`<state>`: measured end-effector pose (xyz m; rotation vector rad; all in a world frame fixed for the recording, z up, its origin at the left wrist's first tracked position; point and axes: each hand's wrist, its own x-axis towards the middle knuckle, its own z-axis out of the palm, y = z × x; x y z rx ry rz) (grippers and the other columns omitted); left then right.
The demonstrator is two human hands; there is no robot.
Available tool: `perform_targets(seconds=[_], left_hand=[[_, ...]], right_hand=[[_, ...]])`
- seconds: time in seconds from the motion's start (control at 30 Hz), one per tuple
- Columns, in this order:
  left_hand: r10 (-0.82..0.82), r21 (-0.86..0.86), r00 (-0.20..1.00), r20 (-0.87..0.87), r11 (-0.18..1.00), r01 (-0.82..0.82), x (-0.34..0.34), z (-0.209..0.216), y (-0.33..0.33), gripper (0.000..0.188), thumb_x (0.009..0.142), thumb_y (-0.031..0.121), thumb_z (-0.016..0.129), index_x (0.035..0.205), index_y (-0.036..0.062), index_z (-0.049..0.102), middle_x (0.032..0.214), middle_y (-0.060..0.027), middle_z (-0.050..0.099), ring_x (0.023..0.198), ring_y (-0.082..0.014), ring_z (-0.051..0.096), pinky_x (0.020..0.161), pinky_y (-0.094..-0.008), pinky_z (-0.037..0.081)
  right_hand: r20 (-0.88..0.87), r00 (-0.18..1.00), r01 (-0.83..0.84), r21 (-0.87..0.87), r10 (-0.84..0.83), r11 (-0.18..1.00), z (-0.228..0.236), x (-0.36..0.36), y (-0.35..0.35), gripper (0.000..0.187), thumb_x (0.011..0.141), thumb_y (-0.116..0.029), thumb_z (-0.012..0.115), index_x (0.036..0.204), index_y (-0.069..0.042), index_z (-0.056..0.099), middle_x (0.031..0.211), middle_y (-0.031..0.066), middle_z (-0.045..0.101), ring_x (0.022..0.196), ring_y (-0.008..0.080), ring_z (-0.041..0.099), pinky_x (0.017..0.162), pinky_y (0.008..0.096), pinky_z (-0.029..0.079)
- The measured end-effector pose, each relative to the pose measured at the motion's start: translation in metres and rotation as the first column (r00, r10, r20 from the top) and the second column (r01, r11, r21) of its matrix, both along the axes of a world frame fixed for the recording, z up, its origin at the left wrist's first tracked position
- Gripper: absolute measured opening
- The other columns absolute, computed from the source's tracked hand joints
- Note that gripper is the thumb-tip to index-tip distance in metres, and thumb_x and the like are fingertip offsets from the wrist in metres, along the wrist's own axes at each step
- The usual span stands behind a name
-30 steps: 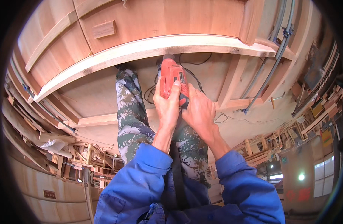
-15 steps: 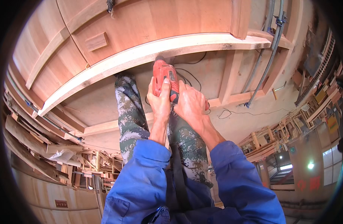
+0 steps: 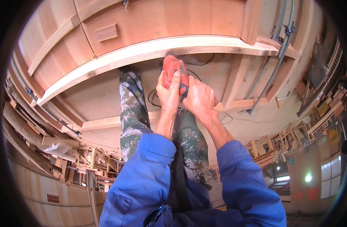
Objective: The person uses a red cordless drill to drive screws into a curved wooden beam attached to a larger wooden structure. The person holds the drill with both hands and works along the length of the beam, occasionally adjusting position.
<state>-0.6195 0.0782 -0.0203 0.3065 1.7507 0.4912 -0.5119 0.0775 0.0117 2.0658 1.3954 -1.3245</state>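
Observation:
Both hands grip a red power tool [image 3: 174,71] just in front of me. My left hand [image 3: 168,94] wraps its left side, thumb up along the body. My right hand [image 3: 200,99] clasps the tool's right and rear. The tool's nose presses against the lower edge of a long, pale, curved wooden beam [image 3: 143,51] that arcs across the view. A black cord [image 3: 154,99] loops down from the tool. My camouflage-trousered legs [image 3: 133,113] stand below the hands, and blue sleeves cover both forearms.
Above the beam is a large reddish wooden panel [image 3: 150,19] with curved ribs. Wooden battens [image 3: 105,123] lie on the floor. Stacked planks and offcuts [image 3: 33,140] crowd the left. Grey pipes [image 3: 273,72] run at right, with small wooden frames [image 3: 271,147] beyond.
The red tool and both hands have slid left along the curved beam's edge, keeping the same grip. The view has shifted slightly with them.

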Motion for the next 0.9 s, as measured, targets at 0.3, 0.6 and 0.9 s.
perform_targets(seconds=[0.3,0.6,0.9], left_hand=[[0.04,-0.096,0.998,0.049,0.995,-0.035,0.004,0.041,0.013,0.053,0.099,0.028,0.075,0.142,0.0005,0.06,0.124,-0.0105,0.071,0.106,-0.017,0.069,0.083,-0.0302,0.059],[-0.011,-0.079,0.998,-0.065,0.997,0.005,-0.003,-0.002,-0.001,0.084,0.086,0.038,0.081,0.151,-0.0033,0.049,0.117,-0.029,0.073,0.11,-0.0409,0.074,0.094,-0.0451,0.058],[-0.09,-0.106,0.992,-0.089,0.991,0.081,-0.011,-0.004,-0.004,0.096,0.084,0.043,0.081,0.152,-0.0109,0.041,0.116,-0.0337,0.071,0.105,-0.045,0.074,0.09,-0.0479,0.06]], right_hand=[[-0.108,0.987,0.122,0.02,-0.12,0.992,0.033,0.001,-0.008,0.039,0.087,-0.013,0.066,0.126,-0.011,0.065,0.106,0.0233,0.074,0.103,0.0461,0.069,0.087,0.0533,0.054],[-0.048,0.996,0.075,-0.071,-0.079,0.995,0.012,-0.013,0.01,0.047,0.085,-0.018,0.072,0.131,-0.011,0.065,0.107,0.0234,0.075,0.101,0.0468,0.07,0.088,0.0532,0.054],[0.035,0.999,0.036,-0.143,-0.032,0.989,0.005,-0.023,0.011,0.057,0.085,-0.036,0.076,0.136,-0.012,0.067,0.103,0.0262,0.075,0.101,0.0461,0.071,0.087,0.049,0.056]])
